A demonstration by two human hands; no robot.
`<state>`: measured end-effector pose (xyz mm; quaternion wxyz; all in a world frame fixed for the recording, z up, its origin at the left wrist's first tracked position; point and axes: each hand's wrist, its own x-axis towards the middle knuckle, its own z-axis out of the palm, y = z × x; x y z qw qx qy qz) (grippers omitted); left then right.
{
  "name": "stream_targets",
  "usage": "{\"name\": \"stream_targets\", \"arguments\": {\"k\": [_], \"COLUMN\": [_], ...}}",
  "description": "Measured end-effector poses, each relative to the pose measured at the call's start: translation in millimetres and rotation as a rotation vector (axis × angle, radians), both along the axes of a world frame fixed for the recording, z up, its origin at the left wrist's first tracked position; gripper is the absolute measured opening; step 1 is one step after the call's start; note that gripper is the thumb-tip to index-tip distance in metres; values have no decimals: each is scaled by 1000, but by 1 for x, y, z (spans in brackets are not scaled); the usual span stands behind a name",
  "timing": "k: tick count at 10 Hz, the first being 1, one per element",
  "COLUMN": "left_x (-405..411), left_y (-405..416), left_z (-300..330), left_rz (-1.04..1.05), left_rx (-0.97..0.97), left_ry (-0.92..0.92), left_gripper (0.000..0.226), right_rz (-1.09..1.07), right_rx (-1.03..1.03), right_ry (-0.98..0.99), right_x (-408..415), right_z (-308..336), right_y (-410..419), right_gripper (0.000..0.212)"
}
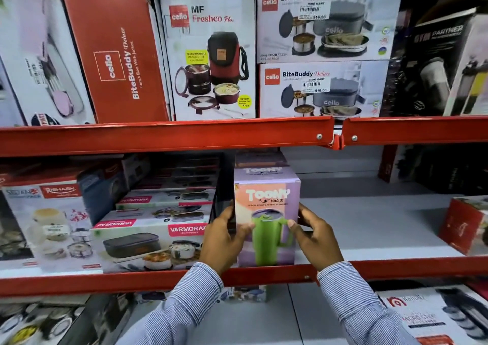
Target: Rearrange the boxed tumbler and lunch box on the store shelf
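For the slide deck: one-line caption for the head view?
Both hands, left hand and right hand, grip the Toony tumbler box upright on the middle shelf, beside Varmora lunch boxes.

Second tumbler box (260, 159) behind the one between the hands: only its top shows, print blurred. Small red box (464, 225), well right of the right hand (314, 239): cut by the picture's edge, label unreadable. Boxes (34, 321) below and left of the left hand (221, 241): blurred, contents unclear.
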<state>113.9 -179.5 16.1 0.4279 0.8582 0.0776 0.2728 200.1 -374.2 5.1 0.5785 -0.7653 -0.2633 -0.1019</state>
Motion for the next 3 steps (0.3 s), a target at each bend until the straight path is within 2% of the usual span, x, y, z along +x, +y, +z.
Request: {"name": "stream_targets", "arguments": {"k": [2,3], "left_x": [-3,-15], "left_y": [0,1], "left_z": [2,3], "left_rz": [-18,63], "left_rx": [6,43], "left_ry": [47,-64], "left_gripper": [54,62], "right_rz": [5,-128], "right_rx": [-10,73], "right_ry": [16,-94], "right_x": [-1,-19], "right_z": [-2,3], "right_y": [0,-2], "right_gripper": [53,55]}}
